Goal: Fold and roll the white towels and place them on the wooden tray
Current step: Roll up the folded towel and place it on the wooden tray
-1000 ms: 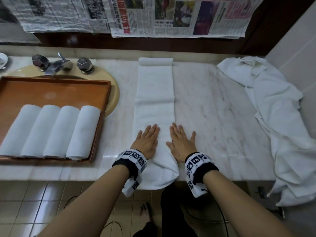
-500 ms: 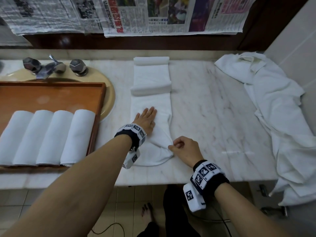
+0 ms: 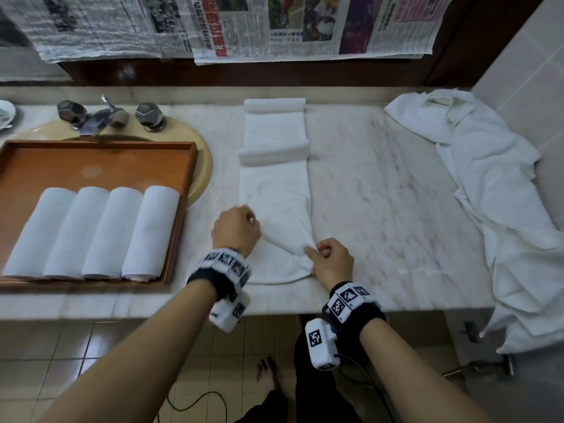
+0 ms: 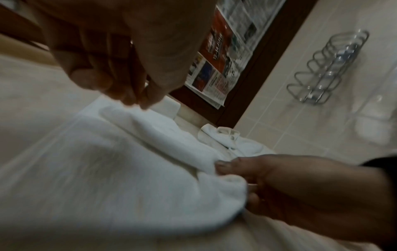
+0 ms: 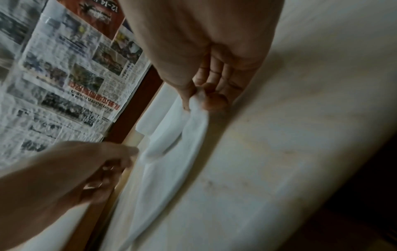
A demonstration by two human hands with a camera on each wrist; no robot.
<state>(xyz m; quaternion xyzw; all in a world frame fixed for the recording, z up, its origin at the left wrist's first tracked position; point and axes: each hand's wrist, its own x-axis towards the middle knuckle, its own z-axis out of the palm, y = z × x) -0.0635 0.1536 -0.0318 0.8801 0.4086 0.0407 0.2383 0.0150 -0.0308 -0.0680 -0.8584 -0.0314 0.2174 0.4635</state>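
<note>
At the bench's (image 3: 381, 184) left end a wooden tray (image 3: 100, 157) sits partly over the sink (image 3: 203, 166), with the tap (image 3: 100, 116) behind it at the back edge. Four rolled towels (image 3: 91, 233) lie side by side in the tray's front half, touching each other, the rightmost against the tray's right wall.

Near the front edge, at the middle, the left hand (image 3: 236, 230) is blurred; its forearm reaches in from the front left, wrist bent, the fingers curled downward at the left edge of the long folded towel (image 3: 274, 190). The left wrist view shows those fingertips (image 4: 137, 96) bunched together just over the cloth, and I cannot tell whether they grip it.

The towel runs as a narrow strip from the back edge toward the front, a raised fold crossing it about a third of the way down and its near end rumpled.

The right hand (image 3: 331, 261) sits at the strip's right near corner, knuckles up, thumb and forefinger pinching a tuft of the cloth and lifting it off the bench.

A loose heap of white towels (image 3: 488, 190) covers the right end, spilling over the front right corner. Newspaper (image 3: 274, 22) hangs on the wall behind.
</note>
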